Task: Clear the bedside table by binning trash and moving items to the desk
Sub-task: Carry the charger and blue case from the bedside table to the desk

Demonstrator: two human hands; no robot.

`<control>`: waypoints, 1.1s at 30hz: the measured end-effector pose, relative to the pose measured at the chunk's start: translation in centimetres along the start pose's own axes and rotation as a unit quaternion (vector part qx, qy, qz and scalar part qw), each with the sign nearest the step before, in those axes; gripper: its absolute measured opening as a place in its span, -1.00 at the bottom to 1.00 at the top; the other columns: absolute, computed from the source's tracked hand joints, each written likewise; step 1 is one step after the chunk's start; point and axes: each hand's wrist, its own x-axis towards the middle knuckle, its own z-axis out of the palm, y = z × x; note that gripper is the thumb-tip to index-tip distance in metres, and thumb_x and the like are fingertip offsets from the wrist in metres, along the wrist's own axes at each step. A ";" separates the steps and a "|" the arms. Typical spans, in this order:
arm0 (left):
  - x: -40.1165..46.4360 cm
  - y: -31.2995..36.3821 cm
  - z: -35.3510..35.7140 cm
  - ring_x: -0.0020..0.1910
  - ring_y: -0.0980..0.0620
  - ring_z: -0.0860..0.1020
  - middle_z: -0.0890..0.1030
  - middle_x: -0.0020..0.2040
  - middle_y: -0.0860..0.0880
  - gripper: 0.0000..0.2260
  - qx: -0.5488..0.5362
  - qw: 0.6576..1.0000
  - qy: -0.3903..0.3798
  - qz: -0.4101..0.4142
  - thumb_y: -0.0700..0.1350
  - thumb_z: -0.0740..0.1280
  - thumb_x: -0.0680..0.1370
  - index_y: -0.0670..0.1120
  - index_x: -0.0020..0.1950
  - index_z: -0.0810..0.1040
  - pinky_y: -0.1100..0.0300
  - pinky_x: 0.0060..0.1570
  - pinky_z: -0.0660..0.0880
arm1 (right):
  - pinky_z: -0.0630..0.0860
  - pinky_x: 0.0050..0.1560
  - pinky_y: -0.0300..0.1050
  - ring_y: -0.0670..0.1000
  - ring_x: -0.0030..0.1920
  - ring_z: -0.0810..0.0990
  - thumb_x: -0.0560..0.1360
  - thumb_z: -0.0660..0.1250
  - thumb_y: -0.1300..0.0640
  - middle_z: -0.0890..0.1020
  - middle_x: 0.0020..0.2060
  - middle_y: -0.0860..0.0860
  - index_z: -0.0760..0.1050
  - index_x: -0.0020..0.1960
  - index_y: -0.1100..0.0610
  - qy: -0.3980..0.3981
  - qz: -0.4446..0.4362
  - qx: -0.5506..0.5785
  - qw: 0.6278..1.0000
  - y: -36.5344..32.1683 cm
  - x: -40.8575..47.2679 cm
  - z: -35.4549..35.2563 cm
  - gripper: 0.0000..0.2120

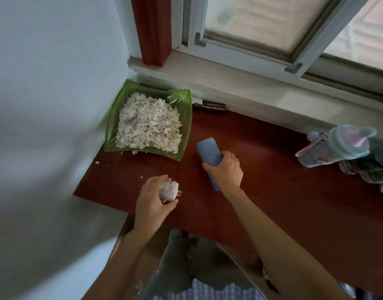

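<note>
My left hand [152,199] grips a white charger plug [170,190] with a cable wound round it, its prongs pointing right, just above the front edge of the dark red desk [272,180]. My right hand [226,171] holds a blue phone [209,151] by its lower half, low over the middle of the desk. A green plastic tray [185,128] full of white paper scraps [147,124] sits at the desk's back left corner, with a green fork [177,96] lying in it.
A pale blue and pink bottle [337,146] lies on crumpled cloth [368,169] at the desk's right end. A dark flat object [212,105] lies under the window sill [240,83]. A few paper bits [97,162] are scattered left of the tray. A white wall bounds the left side.
</note>
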 end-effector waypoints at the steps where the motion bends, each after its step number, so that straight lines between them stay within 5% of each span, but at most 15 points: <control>1: 0.1 -0.1 -0.2 0.10 -0.04 0.51 0.51 0.13 -0.04 -0.39 -0.005 1.000 0.006 -0.004 -0.15 0.58 0.24 -0.05 0.25 0.46 0.12 0.04 0.47 | 0.46 0.01 0.02 0.08 0.18 0.46 0.28 0.43 -0.24 0.52 0.14 0.03 0.38 0.27 0.13 0.001 0.007 -0.001 1.000 -0.8 0.8 0.3 -0.29; 16: 0.7 -0.2 -0.7 0.10 0.02 0.48 0.48 0.14 0.02 -0.40 -0.001 0.998 0.042 -0.055 -0.12 0.56 0.27 -0.01 0.27 0.44 0.06 -0.01 0.52 | 0.44 0.02 0.04 0.15 0.20 0.46 0.31 0.42 -0.25 0.50 0.17 0.10 0.36 0.23 0.19 -0.002 0.053 -0.020 0.998 -5.2 7.6 3.5 -0.30; 23: 1.3 0.2 -0.5 0.10 0.02 0.48 0.48 0.15 0.02 -0.40 -0.004 0.998 0.035 -0.045 -0.14 0.56 0.28 -0.01 0.26 0.44 0.08 -0.01 0.52 | 0.46 0.04 0.04 0.10 0.24 0.44 0.38 0.36 -0.26 0.47 0.23 0.06 0.31 0.35 0.15 -0.016 -0.004 -0.002 1.000 -3.2 7.0 3.9 -0.29; 33: 1.9 0.0 0.3 0.11 0.01 0.49 0.48 0.15 0.01 -0.41 0.008 0.999 0.017 -0.046 -0.11 0.56 0.28 0.00 0.26 0.43 0.12 -0.01 0.50 | 0.44 0.23 -0.01 0.06 0.37 0.33 0.28 0.54 -0.08 0.33 0.38 0.08 0.20 0.46 0.19 -0.080 -0.140 0.064 0.985 1.6 3.2 3.9 -0.10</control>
